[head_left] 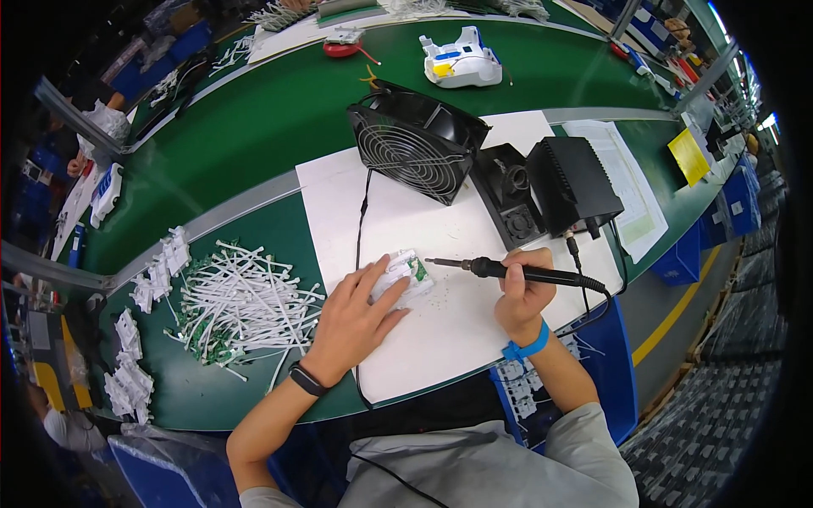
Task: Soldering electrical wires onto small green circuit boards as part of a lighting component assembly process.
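Beneath the outspread left hand [360, 317], pins down a small white part [402, 265] with green board [418, 268]; inside the curled right hand [523, 292], grips a soldering iron [489, 268] with its tip near that board.

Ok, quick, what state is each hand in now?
Left hand: open, laid on the small white plastic part with green patch.
Right hand: closed, holding the slim black-handled soldering iron.
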The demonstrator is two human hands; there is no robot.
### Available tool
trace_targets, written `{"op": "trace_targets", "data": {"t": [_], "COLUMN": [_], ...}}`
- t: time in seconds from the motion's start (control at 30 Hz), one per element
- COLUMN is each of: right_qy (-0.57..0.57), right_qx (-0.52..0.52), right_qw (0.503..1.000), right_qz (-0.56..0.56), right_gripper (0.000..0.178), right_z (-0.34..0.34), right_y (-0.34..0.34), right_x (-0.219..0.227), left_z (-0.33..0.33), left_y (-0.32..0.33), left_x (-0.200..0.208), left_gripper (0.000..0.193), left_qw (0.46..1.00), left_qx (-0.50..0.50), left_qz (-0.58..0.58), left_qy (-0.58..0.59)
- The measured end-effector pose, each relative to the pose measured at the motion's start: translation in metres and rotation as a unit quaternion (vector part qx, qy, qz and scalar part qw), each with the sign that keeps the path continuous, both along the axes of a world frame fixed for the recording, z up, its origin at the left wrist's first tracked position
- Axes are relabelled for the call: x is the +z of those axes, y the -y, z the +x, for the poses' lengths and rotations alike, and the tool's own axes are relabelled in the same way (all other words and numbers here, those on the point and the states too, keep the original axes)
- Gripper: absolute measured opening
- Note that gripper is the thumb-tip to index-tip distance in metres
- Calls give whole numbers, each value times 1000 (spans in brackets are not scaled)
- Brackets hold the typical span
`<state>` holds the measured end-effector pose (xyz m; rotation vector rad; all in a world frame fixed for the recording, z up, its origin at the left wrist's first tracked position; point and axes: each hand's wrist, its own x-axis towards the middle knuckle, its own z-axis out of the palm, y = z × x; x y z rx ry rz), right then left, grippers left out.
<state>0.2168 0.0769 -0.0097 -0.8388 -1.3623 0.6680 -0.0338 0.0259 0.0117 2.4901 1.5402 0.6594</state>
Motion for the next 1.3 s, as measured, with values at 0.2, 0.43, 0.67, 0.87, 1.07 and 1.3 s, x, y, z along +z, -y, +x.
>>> {"op": "trace_targets", "data": {"t": [0.2,0.43,0.67,0.87,1.07,1.3], "right_qy": [25,15,93,130,121,155], "right_qx": [5,19,73,142,149,76], "right_qw": [1000,999,993,981,981,985], "right_qz": [11,-34,12,26,19,-14], "right_gripper": [7,16,16,17,19,23], "right_z": [-2,1,2,0,-3,-1], "right_y": [-1,1,-5,-7,-6,-1], "right_x": [4,-10,-3,0,4,0], "left_z": [9,14,13,14,15,15], "left_y": [8,6,11,11,12,12], "left_x": [-10,3,-3,-9,-9,-8], "left_gripper": [41,46,47,45,45,45], "left_qw": [994,998,998,996,996,996], "left_qx": [36,23,21,33,38,41], "left_qz": [104,51,52,85,78,78], "left_qy": [-12,28,-5,10,9,11]}}
